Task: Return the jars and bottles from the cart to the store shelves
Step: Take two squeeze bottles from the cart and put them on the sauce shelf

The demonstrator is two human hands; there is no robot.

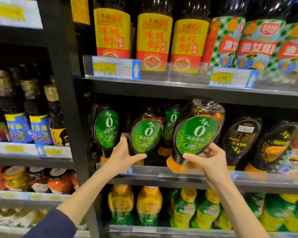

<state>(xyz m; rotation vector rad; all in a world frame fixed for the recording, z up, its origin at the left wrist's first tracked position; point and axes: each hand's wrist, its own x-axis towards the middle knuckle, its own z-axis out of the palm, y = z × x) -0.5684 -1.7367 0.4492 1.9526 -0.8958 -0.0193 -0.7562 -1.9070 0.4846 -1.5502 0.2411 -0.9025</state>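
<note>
Two dark squeeze bottles with green oval labels and orange caps, standing cap-down, are in my hands at the middle shelf (162,170). My left hand (126,155) grips the lower part of the left bottle (145,133), which is inside the shelf row. My right hand (208,157) grips the neck of the right bottle (196,133). That bottle leans to the right in front of the shelf, its cap over the shelf's front rail. Two more green-label bottles (107,127) stand behind and to the left.
Dark-label squeeze bottles (241,140) fill the same shelf to the right. Tall yellow-label sauce bottles (153,42) stand on the shelf above, green-and-yellow bottles (150,206) below. A black upright post (67,93) separates the left bay of blue-label bottles and jars.
</note>
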